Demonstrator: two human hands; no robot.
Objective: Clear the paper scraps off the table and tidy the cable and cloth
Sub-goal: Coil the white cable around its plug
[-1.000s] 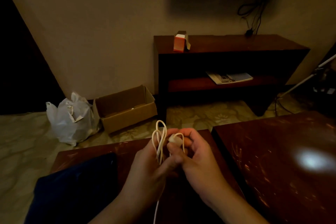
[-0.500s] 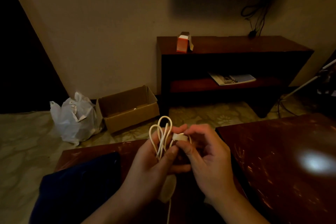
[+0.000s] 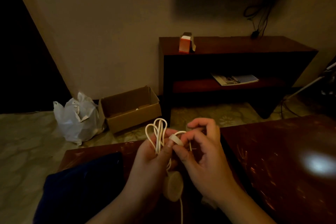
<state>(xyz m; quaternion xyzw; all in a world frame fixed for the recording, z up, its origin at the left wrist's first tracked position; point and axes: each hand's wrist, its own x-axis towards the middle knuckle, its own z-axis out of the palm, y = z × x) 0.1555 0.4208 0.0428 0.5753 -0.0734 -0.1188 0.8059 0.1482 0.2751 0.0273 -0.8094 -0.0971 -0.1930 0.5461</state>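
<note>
My left hand (image 3: 151, 165) grips a white cable (image 3: 157, 132) folded into several loops that stick up above its fingers. A round white puck (image 3: 172, 187) on the cable hangs below that hand, and a strand trails down from it. My right hand (image 3: 201, 154) pinches the cable's white end piece (image 3: 176, 139) against the bundle. Both hands hover over the dark wooden table (image 3: 101, 152). A dark blue cloth (image 3: 81, 185) lies on the table to the left of my left arm. No paper scraps show on the table.
A second dark wooden table (image 3: 283, 165) stands at the right, with a bright light patch on it. On the floor beyond are an open cardboard box (image 3: 131, 111) and a white plastic bag (image 3: 78, 118). A low shelf (image 3: 236, 49) stands against the wall.
Both hands have lifted and shifted slightly right. More cable is gathered into loops in my left hand, and the round puck has come up into view below it.
</note>
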